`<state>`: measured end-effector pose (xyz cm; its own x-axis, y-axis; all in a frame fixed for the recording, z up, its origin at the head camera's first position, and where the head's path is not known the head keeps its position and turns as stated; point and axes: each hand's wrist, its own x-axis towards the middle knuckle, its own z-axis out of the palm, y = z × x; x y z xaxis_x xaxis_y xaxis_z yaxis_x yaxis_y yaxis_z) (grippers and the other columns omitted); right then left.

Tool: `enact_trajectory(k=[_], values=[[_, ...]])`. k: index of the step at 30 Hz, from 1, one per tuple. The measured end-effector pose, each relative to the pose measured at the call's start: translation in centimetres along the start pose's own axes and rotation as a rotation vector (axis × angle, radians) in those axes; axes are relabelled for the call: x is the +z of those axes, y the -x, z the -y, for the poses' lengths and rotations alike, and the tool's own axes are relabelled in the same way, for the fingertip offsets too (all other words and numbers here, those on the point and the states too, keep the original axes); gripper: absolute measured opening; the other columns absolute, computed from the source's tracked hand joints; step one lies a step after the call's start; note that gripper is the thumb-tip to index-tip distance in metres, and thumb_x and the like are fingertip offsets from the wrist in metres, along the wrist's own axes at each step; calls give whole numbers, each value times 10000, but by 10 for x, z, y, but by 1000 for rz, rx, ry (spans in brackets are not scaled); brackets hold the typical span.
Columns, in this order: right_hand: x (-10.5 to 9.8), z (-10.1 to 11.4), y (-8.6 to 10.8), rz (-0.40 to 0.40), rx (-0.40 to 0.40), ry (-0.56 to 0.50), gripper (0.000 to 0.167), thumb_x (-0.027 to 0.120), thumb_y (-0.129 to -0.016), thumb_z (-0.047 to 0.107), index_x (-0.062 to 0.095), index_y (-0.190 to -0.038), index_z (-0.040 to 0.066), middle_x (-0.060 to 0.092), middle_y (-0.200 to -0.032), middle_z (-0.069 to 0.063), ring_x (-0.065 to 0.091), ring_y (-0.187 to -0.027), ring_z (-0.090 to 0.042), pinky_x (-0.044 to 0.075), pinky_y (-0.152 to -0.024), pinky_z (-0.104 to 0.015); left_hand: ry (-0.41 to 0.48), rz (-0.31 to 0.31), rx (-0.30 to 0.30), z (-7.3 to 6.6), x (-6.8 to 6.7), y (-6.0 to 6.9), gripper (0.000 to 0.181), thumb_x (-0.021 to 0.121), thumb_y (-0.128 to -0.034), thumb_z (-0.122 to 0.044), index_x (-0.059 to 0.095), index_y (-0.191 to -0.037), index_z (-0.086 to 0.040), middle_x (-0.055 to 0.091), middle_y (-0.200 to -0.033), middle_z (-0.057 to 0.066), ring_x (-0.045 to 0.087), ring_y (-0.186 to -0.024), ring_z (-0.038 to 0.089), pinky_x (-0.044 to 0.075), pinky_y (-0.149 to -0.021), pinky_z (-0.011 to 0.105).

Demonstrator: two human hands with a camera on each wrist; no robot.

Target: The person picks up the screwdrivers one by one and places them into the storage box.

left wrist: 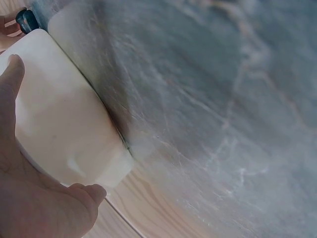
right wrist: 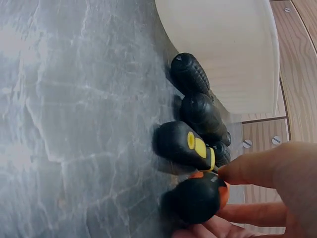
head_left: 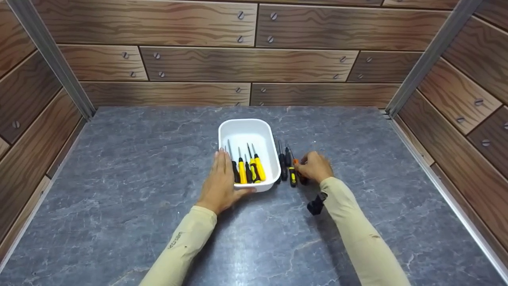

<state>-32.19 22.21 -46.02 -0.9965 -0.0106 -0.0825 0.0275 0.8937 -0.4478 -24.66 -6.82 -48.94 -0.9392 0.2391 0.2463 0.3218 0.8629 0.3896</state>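
Note:
A white plastic tray holds several screwdrivers with yellow and black handles, such as a yellow screwdriver. My left hand lies along its left wall with straight fingers, the thumb touching the near end. Right of the tray, my right hand pinches an orange-and-black screwdriver between thumb and fingers. Beside it on the table lie a black-and-yellow screwdriver and black screwdrivers, close to the tray's right wall. The shafts are hidden in the right wrist view.
The grey marbled table spreads around the tray. Wood-patterned panels stand at the back and on both sides, with metal posts at the corners. A black wrist camera is strapped at the right wrist.

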Motion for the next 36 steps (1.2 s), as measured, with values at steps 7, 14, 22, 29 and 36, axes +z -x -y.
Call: enact_trajectory(k=[7, 14, 22, 29, 36], values=[[4, 1, 0, 7, 16, -24, 354, 698, -885, 254, 746, -1059, -51, 732, -1064, -205, 672, -971, -359, 553, -888, -475, -1, 1, 11, 0, -1, 1, 1246, 725, -805, -661, 149, -1538, 165, 89, -1604, 376, 119, -1498, 494, 179, -1232, 507], [4, 0, -1, -2, 18, -36, 282, 705, -871, 234, 748, -954, -33, 724, -952, -156, 641, -881, -304, 546, -827, -432, 1, 0, 8, -1, 0, 1, 1250, 726, -803, -665, 148, -1538, 166, 92, -1604, 378, 120, -1497, 495, 183, -1229, 502], [0, 2, 0, -61, 45, -90, 204, 698, -856, 243, 660, -773, 60, 629, -802, -62, 574, -767, -248, 491, -693, -358, -10, -32, 31, -1, -1, 1, 1248, 716, -808, -673, 156, -1531, 176, 117, -1598, 383, 143, -1494, 494, 179, -1234, 489], [-9, 15, -1, -160, 29, -137, 285, 690, -853, 280, 740, -910, 5, 717, -904, -132, 634, -828, -282, 539, -773, -437, -9, -26, 24, 0, -1, 0, 1256, 712, -805, -677, 139, -1538, 168, 96, -1604, 375, 134, -1496, 493, 169, -1233, 491], [-13, 30, -2, -222, -12, -219, 327, 690, -853, 266, 764, -1030, 2, 761, -977, -140, 703, -900, -284, 558, -822, -406, 5, -29, 25, -1, 0, 1, 1257, 723, -801, -670, 144, -1537, 168, 96, -1606, 373, 136, -1493, 500, 194, -1228, 507]])
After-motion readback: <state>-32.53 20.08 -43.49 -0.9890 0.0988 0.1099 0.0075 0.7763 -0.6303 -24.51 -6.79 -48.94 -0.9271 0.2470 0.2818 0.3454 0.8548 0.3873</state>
